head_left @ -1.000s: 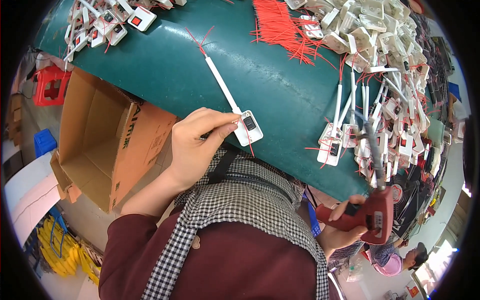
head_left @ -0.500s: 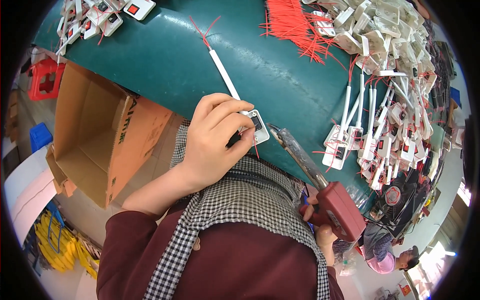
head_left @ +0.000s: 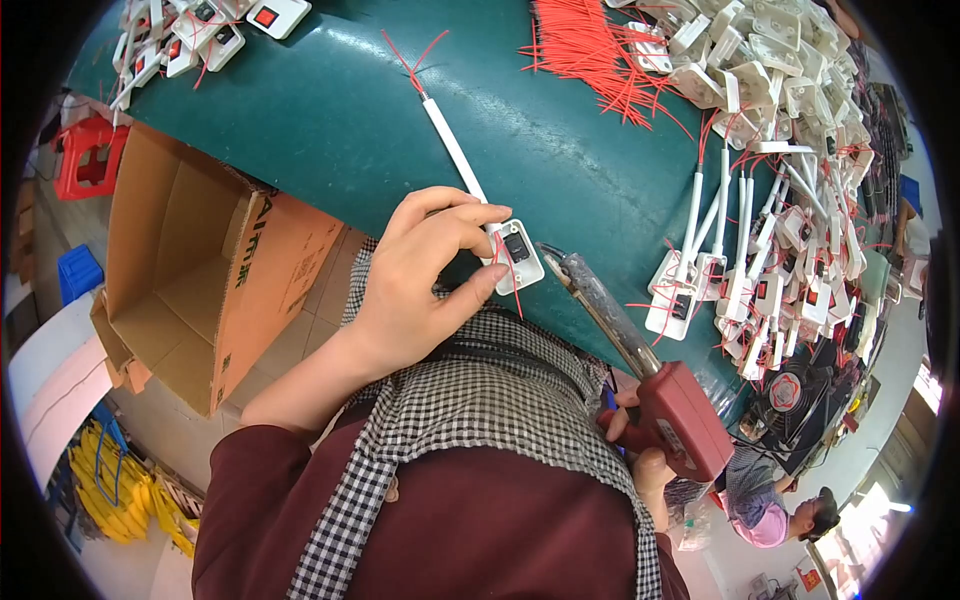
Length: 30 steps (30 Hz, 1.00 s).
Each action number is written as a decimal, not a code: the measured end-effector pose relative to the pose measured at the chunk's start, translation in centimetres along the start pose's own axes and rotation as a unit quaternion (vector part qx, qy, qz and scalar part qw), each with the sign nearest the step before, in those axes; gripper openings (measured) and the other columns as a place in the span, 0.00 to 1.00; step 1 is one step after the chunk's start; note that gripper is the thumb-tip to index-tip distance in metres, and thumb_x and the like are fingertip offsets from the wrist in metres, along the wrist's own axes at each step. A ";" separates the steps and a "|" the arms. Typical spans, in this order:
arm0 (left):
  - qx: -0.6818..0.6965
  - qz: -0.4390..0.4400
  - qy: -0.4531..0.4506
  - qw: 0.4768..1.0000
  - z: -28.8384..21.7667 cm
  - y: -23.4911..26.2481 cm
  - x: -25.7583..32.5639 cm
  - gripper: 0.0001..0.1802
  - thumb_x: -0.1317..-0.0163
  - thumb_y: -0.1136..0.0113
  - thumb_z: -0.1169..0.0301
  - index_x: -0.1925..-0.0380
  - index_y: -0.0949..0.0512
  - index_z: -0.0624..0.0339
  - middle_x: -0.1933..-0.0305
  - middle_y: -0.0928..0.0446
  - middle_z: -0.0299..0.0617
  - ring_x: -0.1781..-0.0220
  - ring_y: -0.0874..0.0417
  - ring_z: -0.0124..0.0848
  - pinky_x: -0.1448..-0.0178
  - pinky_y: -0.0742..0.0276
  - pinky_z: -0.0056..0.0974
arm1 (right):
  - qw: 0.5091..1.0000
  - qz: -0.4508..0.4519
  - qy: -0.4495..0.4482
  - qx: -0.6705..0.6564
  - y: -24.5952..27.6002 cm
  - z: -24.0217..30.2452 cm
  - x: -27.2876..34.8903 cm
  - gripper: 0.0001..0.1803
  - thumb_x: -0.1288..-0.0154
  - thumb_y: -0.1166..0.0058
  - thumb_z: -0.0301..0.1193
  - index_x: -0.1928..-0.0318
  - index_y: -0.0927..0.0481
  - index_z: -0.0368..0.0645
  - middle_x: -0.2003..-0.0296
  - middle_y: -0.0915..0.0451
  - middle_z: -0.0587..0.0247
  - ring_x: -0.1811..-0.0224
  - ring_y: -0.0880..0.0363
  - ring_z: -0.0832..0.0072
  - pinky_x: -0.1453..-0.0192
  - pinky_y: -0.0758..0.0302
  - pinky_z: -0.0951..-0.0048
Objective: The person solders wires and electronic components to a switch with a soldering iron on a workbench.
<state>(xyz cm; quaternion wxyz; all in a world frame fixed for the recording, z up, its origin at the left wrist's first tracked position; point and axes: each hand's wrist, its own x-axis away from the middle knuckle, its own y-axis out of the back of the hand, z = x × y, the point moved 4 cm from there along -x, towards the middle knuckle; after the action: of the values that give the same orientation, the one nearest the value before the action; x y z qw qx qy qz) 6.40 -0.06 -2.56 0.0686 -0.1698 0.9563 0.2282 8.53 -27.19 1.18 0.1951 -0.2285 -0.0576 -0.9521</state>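
Observation:
My left hand (head_left: 415,275) is at the near edge of the green table, thumb and fingertips on the left side of a small white switch housing (head_left: 532,268). A black switch (head_left: 515,247) sits inside it, with a thin red wire (head_left: 512,270) beside the switch. From the housing a white tube (head_left: 455,150) slants away to the upper left, two red wires (head_left: 415,70) splayed at its far end. My right hand (head_left: 652,472), partly hidden, grips a dark red soldering gun (head_left: 685,420). The gun's tip (head_left: 548,250) is just right of the housing, apart from it.
Red wires (head_left: 580,50) lie in a heap at the far side. White housings (head_left: 770,60) pile up at far right, with wired switch units (head_left: 760,280) nearer. More units (head_left: 190,40) lie far left. An open cardboard box (head_left: 170,270) stands left; a person (head_left: 770,515) is at lower right.
My left thumb and fingers have spread from their pinch over the switch, uncovering more of it and the red wire. The housing has shifted slightly right and nearer. The soldering gun is almost unmoved.

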 end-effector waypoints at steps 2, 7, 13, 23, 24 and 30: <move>-0.001 -0.006 0.002 1.000 0.2 -0.1 0.2 0.06 0.53 0.37 0.80 0.75 0.24 0.61 0.55 0.19 0.43 0.47 0.26 0.40 0.46 0.30 0.41 | 1.000 -0.008 -0.002 -0.006 0.1 -0.2 0.1 0.54 0.61 0.34 0.63 0.45 0.32 0.29 0.63 0.20 0.59 0.74 0.24 0.79 0.70 0.32 0.79; -0.031 -0.023 0.006 0.999 -0.3 -0.3 0.1 0.07 0.54 0.37 0.80 0.77 0.26 0.61 0.57 0.19 0.41 0.49 0.25 0.39 0.49 0.29 0.40 | 1.000 -0.003 0.010 0.009 0.2 0.1 0.1 0.54 0.59 0.35 0.64 0.46 0.31 0.28 0.66 0.21 0.59 0.74 0.24 0.78 0.70 0.32 0.79; -0.087 -0.030 -0.031 0.995 -0.9 -0.5 -0.4 0.07 0.58 0.39 0.78 0.79 0.28 0.59 0.60 0.20 0.39 0.55 0.25 0.39 0.54 0.28 0.40 | 0.999 -0.004 0.025 0.041 0.2 -0.2 0.3 0.53 0.54 0.37 0.62 0.41 0.34 0.29 0.68 0.20 0.58 0.74 0.23 0.75 0.69 0.28 0.76; -0.098 -0.020 -0.009 0.995 -0.9 -0.6 -0.4 0.07 0.58 0.38 0.79 0.79 0.27 0.59 0.59 0.20 0.38 0.55 0.26 0.38 0.54 0.29 0.39 | 0.996 0.051 0.048 0.057 0.3 -0.7 -0.2 0.50 0.51 0.37 0.59 0.39 0.35 0.30 0.67 0.19 0.55 0.75 0.22 0.74 0.70 0.26 0.76; -0.097 -0.022 -0.010 0.995 -0.9 -0.6 -0.5 0.07 0.57 0.38 0.78 0.79 0.28 0.58 0.61 0.20 0.38 0.57 0.26 0.38 0.56 0.28 0.39 | 0.996 0.051 0.048 0.057 0.4 -0.9 -0.2 0.50 0.51 0.37 0.59 0.39 0.35 0.30 0.67 0.19 0.55 0.75 0.22 0.74 0.70 0.26 0.76; -0.109 -0.022 -0.021 0.994 -1.1 -0.6 -0.6 0.07 0.57 0.38 0.77 0.79 0.28 0.58 0.62 0.20 0.37 0.57 0.26 0.38 0.56 0.28 0.39 | 0.993 0.060 0.088 0.040 0.5 -1.2 -0.4 0.48 0.48 0.37 0.55 0.37 0.37 0.33 0.67 0.20 0.53 0.74 0.22 0.74 0.70 0.25 0.75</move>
<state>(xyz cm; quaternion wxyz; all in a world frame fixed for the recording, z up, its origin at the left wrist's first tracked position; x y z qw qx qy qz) 7.11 -0.92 -1.75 0.0745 -0.1927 0.9199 0.3334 8.54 -27.76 -0.07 0.2657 -0.1389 -0.0645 -0.9518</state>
